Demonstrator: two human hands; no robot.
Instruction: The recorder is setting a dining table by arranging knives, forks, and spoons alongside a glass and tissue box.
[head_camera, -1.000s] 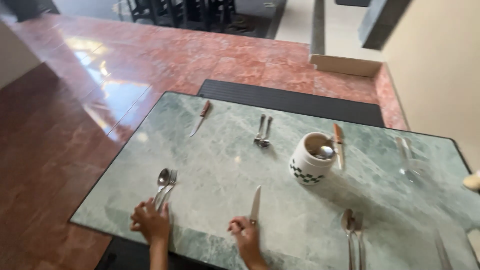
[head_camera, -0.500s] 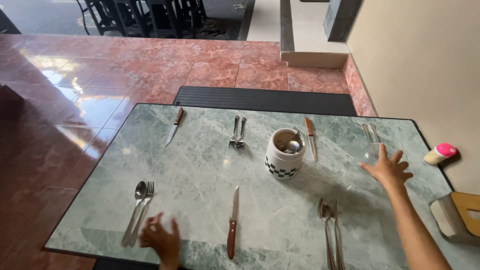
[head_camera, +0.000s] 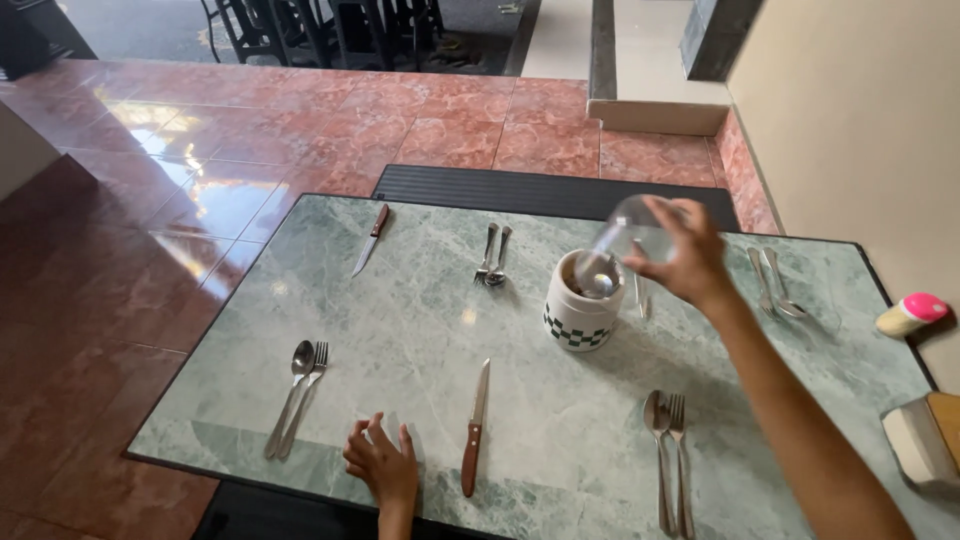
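Note:
My right hand (head_camera: 690, 255) holds a clear wine glass (head_camera: 622, 245) tilted in the air, just above and right of a white cup with a checkered base (head_camera: 580, 305) that stands mid-table. My left hand (head_camera: 382, 462) rests flat on the green marble table (head_camera: 400, 330) near its front edge. A wooden-handled knife (head_camera: 474, 430) lies just right of that hand; a spoon and fork pair (head_camera: 296, 395) lies to its left.
Another spoon and fork pair (head_camera: 668, 455) lies front right, one pair (head_camera: 493, 255) at the far middle, one pair (head_camera: 772, 280) far right. A second knife (head_camera: 369, 240) lies far left. A pink-and-cream object (head_camera: 910, 314) and a box (head_camera: 925, 440) sit at the right edge. Red tiled floor surrounds the table.
My right hand reached to the far right of the table, took hold of the glass there and lifted it leftward over the cup. My left hand stayed at the front edge.

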